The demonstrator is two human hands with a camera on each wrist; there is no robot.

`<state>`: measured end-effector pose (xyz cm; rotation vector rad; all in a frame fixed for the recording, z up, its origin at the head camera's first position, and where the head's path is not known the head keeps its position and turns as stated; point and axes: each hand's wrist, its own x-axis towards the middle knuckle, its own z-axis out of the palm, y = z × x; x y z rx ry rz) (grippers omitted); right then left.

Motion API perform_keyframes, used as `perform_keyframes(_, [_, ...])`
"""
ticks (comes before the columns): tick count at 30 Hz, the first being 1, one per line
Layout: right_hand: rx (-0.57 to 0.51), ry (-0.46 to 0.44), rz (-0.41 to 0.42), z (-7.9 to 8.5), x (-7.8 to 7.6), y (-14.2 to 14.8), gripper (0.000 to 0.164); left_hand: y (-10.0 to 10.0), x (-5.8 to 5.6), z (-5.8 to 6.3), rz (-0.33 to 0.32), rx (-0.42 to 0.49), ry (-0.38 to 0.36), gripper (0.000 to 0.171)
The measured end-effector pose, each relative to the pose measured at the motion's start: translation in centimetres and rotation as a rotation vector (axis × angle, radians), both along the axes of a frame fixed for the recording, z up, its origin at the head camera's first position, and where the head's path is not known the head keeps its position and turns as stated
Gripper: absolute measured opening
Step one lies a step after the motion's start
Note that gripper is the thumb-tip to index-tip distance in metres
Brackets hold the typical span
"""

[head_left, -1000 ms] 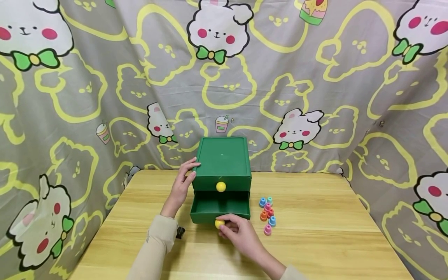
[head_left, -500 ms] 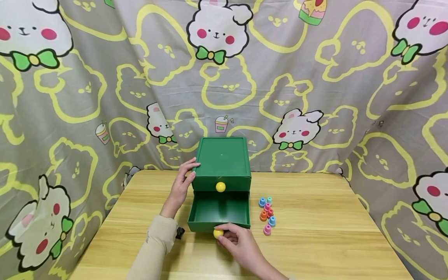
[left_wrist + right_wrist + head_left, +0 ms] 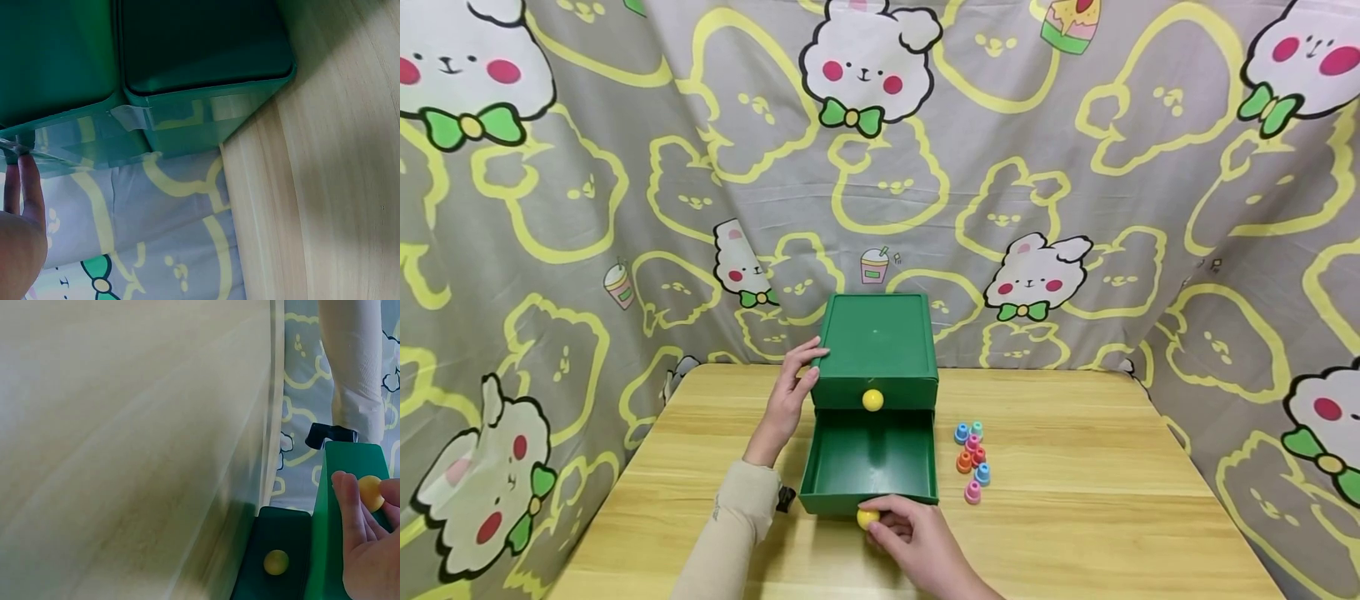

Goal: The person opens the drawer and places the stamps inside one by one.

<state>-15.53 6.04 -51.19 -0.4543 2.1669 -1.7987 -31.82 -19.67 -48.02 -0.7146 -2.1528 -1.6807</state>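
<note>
A green two-drawer cabinet (image 3: 876, 337) stands on the table in the head view. Its lower drawer (image 3: 827, 505) is pulled far out, and I see nothing inside it. My right hand (image 3: 917, 537) pinches the yellow ball knob (image 3: 867, 518) of that drawer between thumb and fingers; the right wrist view shows the same knob (image 3: 371, 493) in the grip. My left hand (image 3: 786, 396) rests with extended fingers against the cabinet's left side near the top edge. Above, the upper drawer (image 3: 838, 394) is closed, its yellow knob (image 3: 872, 401) untouched.
Several small cone-shaped plastic pieces (image 3: 973, 458), in blue, pink, orange, red and teal, stand in a cluster right of the drawer. A black object (image 3: 786, 499) sits by the left sleeve. Behind the wooden table (image 3: 1075, 467) hangs a patterned curtain (image 3: 895, 183).
The right hand has drawn the lower drawer further out toward me, showing more of its floor. The left hand has stayed in place on the cabinet.
</note>
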Motion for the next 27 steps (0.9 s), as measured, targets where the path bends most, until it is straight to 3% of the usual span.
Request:
perform_keyframes(11, [-0.016, -0.05, 0.037, -0.08, 0.67, 0.24, 0.024, -0.04, -0.01, -0.09, 0.009, -0.007, -0.004, 0.033])
perform_keyframes(19, [-0.008, -0.009, 0.062, -0.13, 0.77, 0.47, 0.024, 0.15, 0.09, 0.23, 0.004, 0.009, -0.008, 0.034])
perform_keyframes(27, [0.067, 0.049, 0.088, 0.0, 0.99, 0.73, 0.027, 0.07, 0.07, 0.19, 0.001, 0.01, -0.018, 0.034])
